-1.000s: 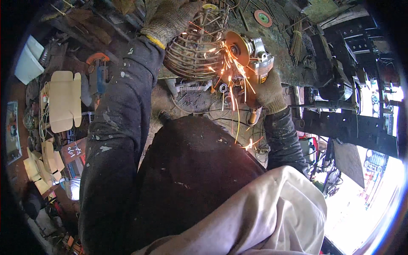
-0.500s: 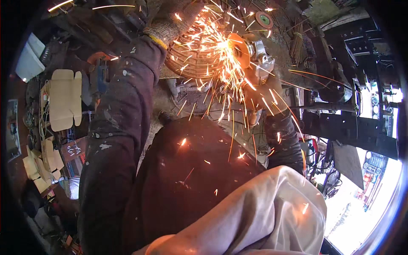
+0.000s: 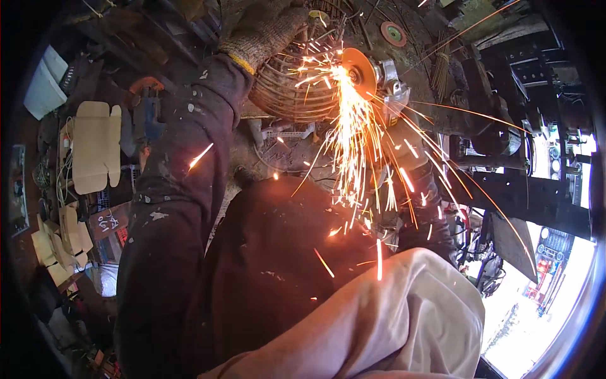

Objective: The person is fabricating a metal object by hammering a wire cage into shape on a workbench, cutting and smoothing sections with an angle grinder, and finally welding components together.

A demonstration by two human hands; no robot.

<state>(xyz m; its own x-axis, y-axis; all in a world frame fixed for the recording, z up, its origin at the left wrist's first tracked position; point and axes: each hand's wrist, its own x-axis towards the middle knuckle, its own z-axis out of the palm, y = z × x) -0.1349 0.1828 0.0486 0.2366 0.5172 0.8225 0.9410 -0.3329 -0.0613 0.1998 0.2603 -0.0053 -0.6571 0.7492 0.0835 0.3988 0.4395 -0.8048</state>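
My left hand, in a knitted glove with a yellow cuff, is closed on the upper left of a round cage of curved metal bars. Its fingertips are partly lost in shadow. My right hand grips an angle grinder to the right of the cage, though sparks hide many of its fingers. The orange grinder disc meets the cage's right side. From that contact, bright sparks pour down toward my lap, and a few fly off right.
A loose grinding disc and a bundle of thin rods lie beyond the grinder. Flattened cardboard and a blue clamp-like tool are at left. Dark steel beams stand at right. Pale cloth covers part of my lap.
The grinder has shifted slightly right and down along the cage. Sparks that sprayed widely over the cage now stream mostly downward, leaving the bars and my left glove easier to see.
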